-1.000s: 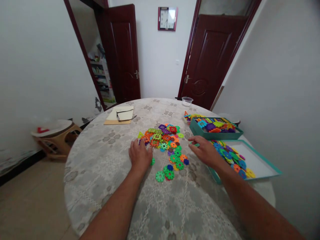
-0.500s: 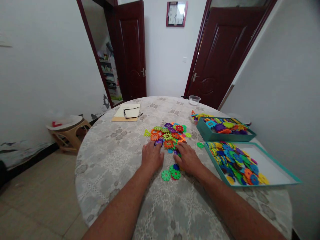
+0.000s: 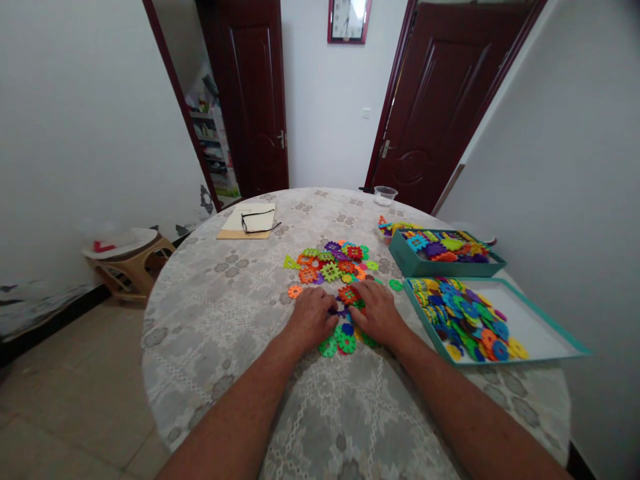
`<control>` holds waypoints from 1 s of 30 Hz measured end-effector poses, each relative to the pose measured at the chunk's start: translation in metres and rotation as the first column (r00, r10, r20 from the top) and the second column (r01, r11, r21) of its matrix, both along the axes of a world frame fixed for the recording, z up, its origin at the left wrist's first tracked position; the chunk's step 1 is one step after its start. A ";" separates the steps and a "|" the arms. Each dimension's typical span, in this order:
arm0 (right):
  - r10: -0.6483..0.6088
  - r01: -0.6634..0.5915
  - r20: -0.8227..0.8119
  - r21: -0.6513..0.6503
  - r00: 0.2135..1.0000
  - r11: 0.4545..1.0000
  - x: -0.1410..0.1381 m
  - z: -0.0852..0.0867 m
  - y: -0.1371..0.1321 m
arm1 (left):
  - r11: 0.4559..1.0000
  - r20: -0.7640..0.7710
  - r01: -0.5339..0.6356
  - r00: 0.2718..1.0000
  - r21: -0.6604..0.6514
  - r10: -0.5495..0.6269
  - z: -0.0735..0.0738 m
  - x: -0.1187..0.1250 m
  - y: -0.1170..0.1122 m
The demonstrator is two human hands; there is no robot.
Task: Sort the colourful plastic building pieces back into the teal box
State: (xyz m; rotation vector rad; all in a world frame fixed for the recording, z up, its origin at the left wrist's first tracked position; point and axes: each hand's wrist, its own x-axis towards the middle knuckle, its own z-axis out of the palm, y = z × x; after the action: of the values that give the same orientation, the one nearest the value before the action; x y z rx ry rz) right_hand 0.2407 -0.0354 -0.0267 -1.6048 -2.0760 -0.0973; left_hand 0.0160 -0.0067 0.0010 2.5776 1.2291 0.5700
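Note:
A loose pile of bright plastic building pieces, square and gear-shaped, lies mid-table. My left hand rests at its near left side, palm down, thumb apart from the fingers, beside a small purple piece. Across from it, my right hand lies over several pieces, its fingers spread on a red square piece and green ones partly hidden beneath. Between my wrists sit green gear-shaped pieces and a dark blue one. Left of the pile is an orange flower-like piece.
At right, a teal-rimmed tray holds heaped discs, and behind it stands a teal box of pieces. Eyeglasses lie on a notepad at the back left. A clear bowl stands near the far edge.
Both hands have drawn toward me and closer together, dragging some pieces from the pile, among them a red square one. An orange piece now shows left of the pile. The view has tilted slightly.

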 end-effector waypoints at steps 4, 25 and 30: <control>0.021 -0.022 -0.019 -0.035 1.000 0.999 -0.005 0.005 0.001 | 1.000 -0.023 -0.004 1.000 0.013 0.004 0.000 0.002 0.000; -0.051 0.020 -0.534 -0.063 0.844 0.998 0.002 0.029 -0.001 | 0.949 0.478 -0.221 0.824 -0.225 0.305 0.005 0.000 0.014; -0.032 0.015 -0.469 -0.039 0.883 0.999 0.004 0.027 0.001 | 0.937 0.491 -0.217 0.806 -0.273 0.329 0.004 -0.001 0.014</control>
State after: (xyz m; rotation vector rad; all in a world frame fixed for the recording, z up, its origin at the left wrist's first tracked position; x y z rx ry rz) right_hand 0.2445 -0.0345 0.0001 -1.4914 -1.6866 0.2955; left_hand 0.0153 0.0077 0.0045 1.8847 1.3677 1.0688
